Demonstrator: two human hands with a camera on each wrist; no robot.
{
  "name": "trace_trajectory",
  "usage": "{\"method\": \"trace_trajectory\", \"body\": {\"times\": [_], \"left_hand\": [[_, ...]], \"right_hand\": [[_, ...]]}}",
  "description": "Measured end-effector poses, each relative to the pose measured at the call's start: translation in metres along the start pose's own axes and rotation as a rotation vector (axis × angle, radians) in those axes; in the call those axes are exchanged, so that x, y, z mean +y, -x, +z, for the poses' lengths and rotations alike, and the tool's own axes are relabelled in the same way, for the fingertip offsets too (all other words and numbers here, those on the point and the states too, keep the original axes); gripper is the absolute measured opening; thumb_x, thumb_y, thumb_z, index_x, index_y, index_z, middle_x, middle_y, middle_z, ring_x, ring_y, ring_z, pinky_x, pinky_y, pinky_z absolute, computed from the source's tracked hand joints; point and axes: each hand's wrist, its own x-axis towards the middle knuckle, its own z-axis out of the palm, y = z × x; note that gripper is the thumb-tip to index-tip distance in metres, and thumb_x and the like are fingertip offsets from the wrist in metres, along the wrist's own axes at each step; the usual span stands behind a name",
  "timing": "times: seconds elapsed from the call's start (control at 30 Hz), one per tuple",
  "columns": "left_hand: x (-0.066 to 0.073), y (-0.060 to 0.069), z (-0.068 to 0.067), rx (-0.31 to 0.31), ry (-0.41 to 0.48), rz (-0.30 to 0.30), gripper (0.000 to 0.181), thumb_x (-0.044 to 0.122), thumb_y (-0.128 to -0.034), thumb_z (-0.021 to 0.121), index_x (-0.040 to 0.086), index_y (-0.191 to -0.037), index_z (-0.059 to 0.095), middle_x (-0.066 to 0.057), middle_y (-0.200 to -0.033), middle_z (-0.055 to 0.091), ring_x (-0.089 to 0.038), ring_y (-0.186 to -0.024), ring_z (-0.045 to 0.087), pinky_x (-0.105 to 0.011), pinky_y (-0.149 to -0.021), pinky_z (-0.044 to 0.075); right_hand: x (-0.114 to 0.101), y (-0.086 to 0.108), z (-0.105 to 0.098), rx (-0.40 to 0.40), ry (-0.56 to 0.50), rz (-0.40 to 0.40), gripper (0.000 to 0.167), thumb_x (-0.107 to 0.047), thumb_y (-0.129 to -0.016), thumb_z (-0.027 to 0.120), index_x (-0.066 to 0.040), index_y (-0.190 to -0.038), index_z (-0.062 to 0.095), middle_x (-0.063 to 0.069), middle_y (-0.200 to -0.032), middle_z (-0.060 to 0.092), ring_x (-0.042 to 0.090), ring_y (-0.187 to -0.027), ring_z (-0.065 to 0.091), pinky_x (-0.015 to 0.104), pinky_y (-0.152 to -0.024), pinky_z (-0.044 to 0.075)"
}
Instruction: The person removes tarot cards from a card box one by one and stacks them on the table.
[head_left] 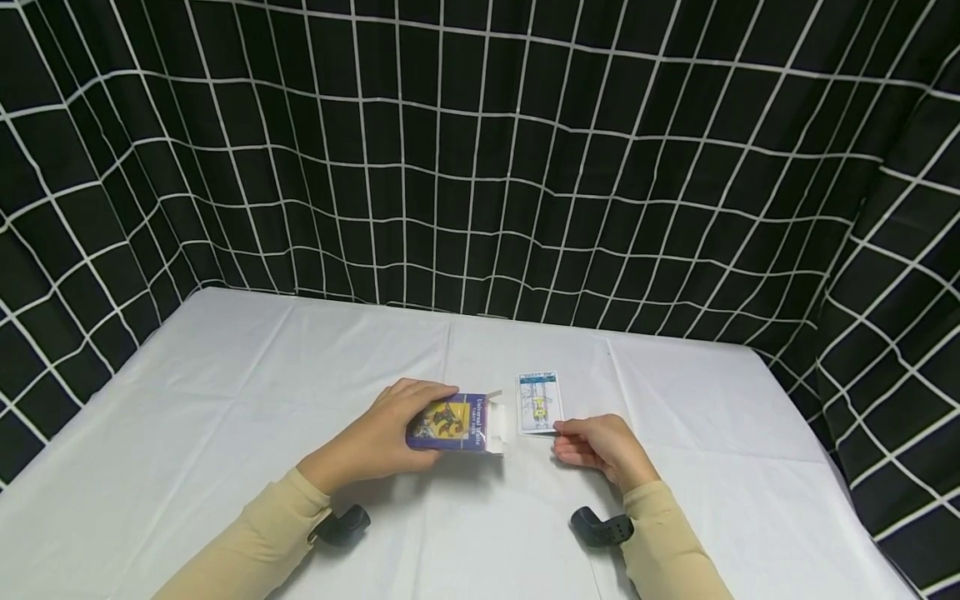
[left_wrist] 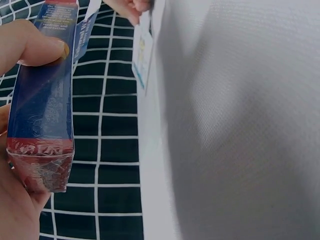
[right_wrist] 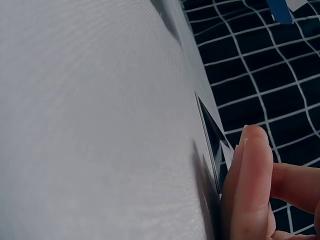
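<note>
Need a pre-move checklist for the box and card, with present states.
1. Left hand grips the box: ok.
2. Box end open: ok, flaps stick out towards the card.
3. Right hand has the card: ok, pinched near its lower right corner in the head view.
4. Card end-on to the opening: not ok, a long side faces it.
5. Room inside the box: cannot tell, interior hidden.

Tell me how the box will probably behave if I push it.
The box probably won't roll, since its sides are flat. Its shiny surface suggests it may be slippery. The open flap looks thin, so it could bend or crease.
</note>
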Motion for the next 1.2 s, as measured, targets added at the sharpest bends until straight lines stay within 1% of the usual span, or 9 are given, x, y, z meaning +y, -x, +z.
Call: {"method": "trace_trajectory", "body": {"times": [0.23,0.47,0.7,0.87,1.0,1.07,1.2], "left_hand": [[0.001,-0.001,0.000,0.004,0.003,0.002,0.079,0.017,-0.0725,0.081,0.015,-0.145,0.050,-0.006,-0.145,0.054,-0.025,-0.133,0.047,-0.051,-0.113,0.035],[0.002,-0.002,-0.001,0.004,0.003,-0.002,0.080,0.017,-0.0722,0.081,0.015,-0.145,0.050,-0.005,-0.145,0.054,-0.025,-0.134,0.046,-0.051,-0.114,0.034],[0.002,-0.003,-0.003,0.003,-0.010,-0.003,0.080,0.019,-0.0727,0.081,0.016,-0.146,0.049,-0.004,-0.146,0.054,-0.024,-0.134,0.046,-0.051,-0.115,0.033],[0.001,-0.003,-0.002,0.011,0.005,0.002,0.079,0.018,-0.0721,0.081,0.015,-0.145,0.050,-0.006,-0.144,0.055,-0.025,-0.133,0.046,-0.052,-0.114,0.034],[0.001,-0.002,0.000,-0.002,0.012,-0.006,0.079,0.018,-0.0724,0.081,0.016,-0.145,0.050,-0.006,-0.145,0.054,-0.025,-0.133,0.046,-0.051,-0.114,0.034],[0.002,-0.001,0.000,-0.006,0.010,-0.010,0.079,0.019,-0.0724,0.081,0.016,-0.145,0.050,-0.005,-0.145,0.054,-0.025,-0.133,0.046,-0.051,-0.114,0.034],[0.003,0.000,0.002,-0.007,0.007,-0.014,0.079,0.019,-0.0724,0.081,0.016,-0.145,0.050,-0.004,-0.145,0.054,-0.024,-0.133,0.046,-0.051,-0.114,0.035]], "right_hand": [[0.001,0.001,0.000,0.020,0.064,-0.011,0.012,-0.007,-0.091,0.065,0.004,-0.088,0.065,0.000,-0.059,0.066,0.005,-0.050,0.065,0.019,-0.054,0.056],[0.001,0.000,0.001,0.026,0.142,-0.040,0.016,-0.009,-0.090,0.065,0.006,-0.091,0.064,0.000,-0.058,0.065,0.005,-0.049,0.064,0.020,-0.054,0.056],[-0.002,0.000,0.002,0.013,0.199,-0.060,0.015,-0.009,-0.092,0.063,0.005,-0.091,0.058,0.000,-0.056,0.065,0.005,-0.047,0.063,0.021,-0.052,0.056],[-0.001,0.000,0.004,0.019,0.239,-0.068,0.014,-0.009,-0.093,0.061,0.004,-0.089,0.056,-0.001,-0.053,0.063,0.005,-0.046,0.063,0.021,-0.050,0.055],[0.002,0.001,0.006,0.037,0.266,-0.059,0.014,-0.007,-0.093,0.060,0.004,-0.086,0.056,0.000,-0.053,0.061,0.006,-0.045,0.062,0.020,-0.048,0.054],[0.003,0.001,0.008,0.044,0.282,-0.068,0.014,-0.007,-0.093,0.059,0.004,-0.084,0.056,0.000,-0.053,0.060,0.005,-0.045,0.061,0.020,-0.047,0.054],[0.008,0.002,0.010,0.076,0.328,-0.106,0.022,-0.007,-0.091,0.058,0.004,-0.073,0.060,0.000,-0.050,0.058,0.005,-0.041,0.058,0.020,-0.045,0.052]]}}
